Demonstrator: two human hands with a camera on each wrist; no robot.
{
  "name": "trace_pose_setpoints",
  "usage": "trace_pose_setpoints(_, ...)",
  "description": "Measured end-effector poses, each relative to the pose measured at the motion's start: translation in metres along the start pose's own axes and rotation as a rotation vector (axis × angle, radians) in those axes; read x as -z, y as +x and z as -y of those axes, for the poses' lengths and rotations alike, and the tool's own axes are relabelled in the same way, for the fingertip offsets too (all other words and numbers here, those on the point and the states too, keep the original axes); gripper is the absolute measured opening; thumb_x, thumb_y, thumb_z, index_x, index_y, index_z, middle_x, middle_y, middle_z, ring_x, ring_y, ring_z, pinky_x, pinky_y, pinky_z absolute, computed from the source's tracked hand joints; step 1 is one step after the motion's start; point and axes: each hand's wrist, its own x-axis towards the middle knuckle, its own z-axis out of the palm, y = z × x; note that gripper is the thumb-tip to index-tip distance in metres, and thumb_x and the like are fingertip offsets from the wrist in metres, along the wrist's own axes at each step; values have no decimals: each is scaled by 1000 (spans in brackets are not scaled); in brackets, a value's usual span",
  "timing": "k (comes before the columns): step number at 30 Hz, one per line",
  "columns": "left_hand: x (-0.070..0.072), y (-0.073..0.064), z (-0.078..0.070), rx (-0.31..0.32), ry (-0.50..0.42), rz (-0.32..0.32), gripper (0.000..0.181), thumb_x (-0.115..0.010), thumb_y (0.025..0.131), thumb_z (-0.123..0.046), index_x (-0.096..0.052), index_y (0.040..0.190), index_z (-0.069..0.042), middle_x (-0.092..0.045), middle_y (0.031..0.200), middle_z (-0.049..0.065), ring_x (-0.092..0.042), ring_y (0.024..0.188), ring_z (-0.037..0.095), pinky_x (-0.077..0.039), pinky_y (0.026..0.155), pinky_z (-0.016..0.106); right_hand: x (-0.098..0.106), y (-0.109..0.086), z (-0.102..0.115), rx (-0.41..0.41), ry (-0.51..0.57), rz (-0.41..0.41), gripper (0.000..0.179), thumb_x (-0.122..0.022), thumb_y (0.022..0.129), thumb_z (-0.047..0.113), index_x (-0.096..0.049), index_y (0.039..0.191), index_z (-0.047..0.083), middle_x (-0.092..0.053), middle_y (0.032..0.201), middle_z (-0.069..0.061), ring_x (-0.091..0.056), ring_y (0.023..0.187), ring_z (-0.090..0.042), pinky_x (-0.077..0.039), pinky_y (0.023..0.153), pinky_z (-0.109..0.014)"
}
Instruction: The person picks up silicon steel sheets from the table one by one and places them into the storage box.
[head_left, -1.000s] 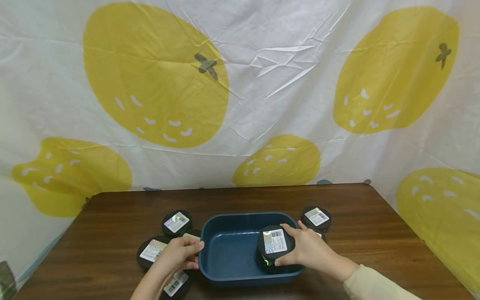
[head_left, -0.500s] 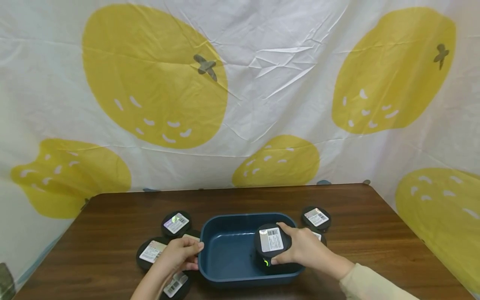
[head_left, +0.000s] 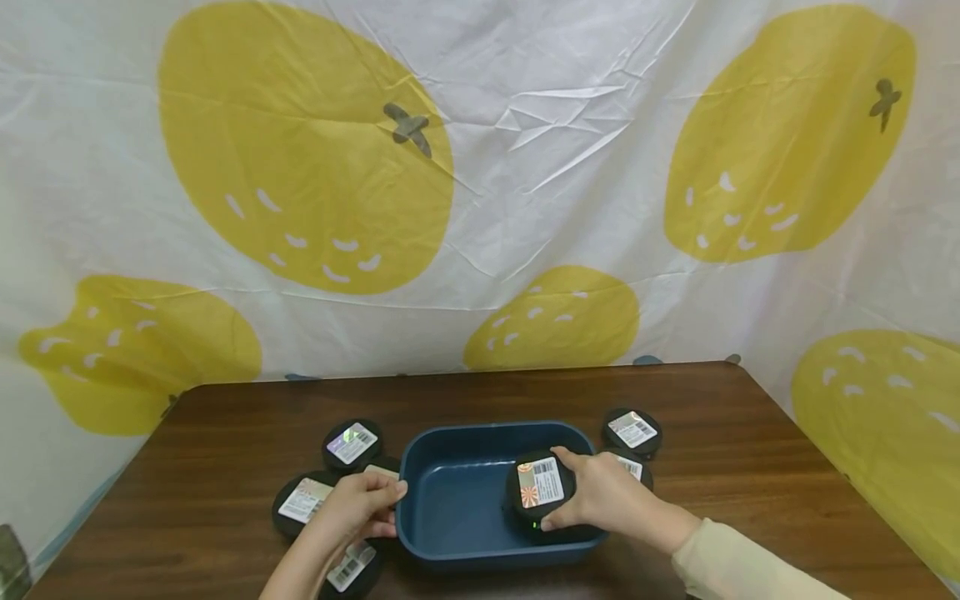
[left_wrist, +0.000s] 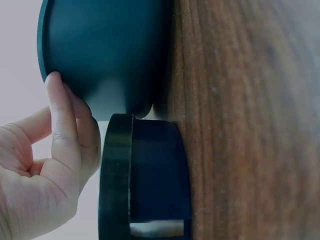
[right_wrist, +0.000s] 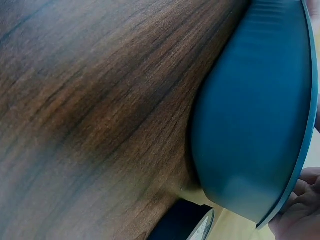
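A deep blue plastic basin (head_left: 457, 512) stands on the wooden table. My left hand (head_left: 366, 504) pinches its left rim between thumb and fingers, and the left wrist view shows those fingertips on the basin wall (left_wrist: 100, 55). Inside the right end of the basin is a round black tub (head_left: 540, 482) with a white barcode label on its flat top. My right hand (head_left: 603, 493) grips it from the right, thumb at the near side and fingers at the far side. The basin hides the tub in the right wrist view.
Several similar black tubs sit left of the basin, one at the back (head_left: 351, 444), another lidded tub (left_wrist: 157, 170) close by my left hand. Two more, a rear tub (head_left: 632, 432) and a nearer tub (head_left: 630, 465), stand to the right. A lemon-print cloth (head_left: 495, 192) hangs behind the table.
My right hand and the black tub have shifted slightly left within the basin, and the tub sits a little lower. My left hand has stayed on the rim.
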Motion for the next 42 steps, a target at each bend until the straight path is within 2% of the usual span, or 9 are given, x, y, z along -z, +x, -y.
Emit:
trace_pose_setpoints(11,-3,0,-2,-17,-12,7,23,-57,92,-9,-57,98,12,-52,71,3,-54,56,10,-52,53,21,0,-3,2,7,-70,-1,94,-86,49,49,-58,120,-7,-68,95,-19,-60,79,-28,-51,69,-42)
trace_pose_setpoints(17,-3,0,-3,-16,-7,7,25,-57,92,-9,-57,100,14,-53,71,3,-55,56,10,-52,53,21,1,-5,5,52,-117,32,91,-85,51,48,-58,115,-12,-68,87,-20,-61,72,-22,-54,68,-40)
trace_pose_setpoints(23,-3,0,-4,-21,-2,7,24,-57,92,-10,-57,99,13,-54,71,3,-55,57,10,-52,54,21,0,-5,5,104,-206,12,89,-84,51,50,-60,110,-13,-67,76,-17,-60,65,-19,-54,62,-38)
trace_pose_setpoints(29,-4,0,-3,-20,-5,4,24,-57,91,-10,-56,101,12,-55,69,3,-55,57,10,-52,53,21,0,-5,5,86,-199,30,88,-85,51,48,-61,109,-13,-66,73,-15,-55,62,-15,-53,61,-37)
trace_pose_setpoints(42,-4,0,-4,-16,-8,7,24,-58,91,-10,-57,101,12,-54,69,3,-54,56,9,-52,53,21,3,-3,9,73,-180,83,81,-86,52,44,-61,106,-11,-64,72,-12,-55,61,-15,-53,60,-37)
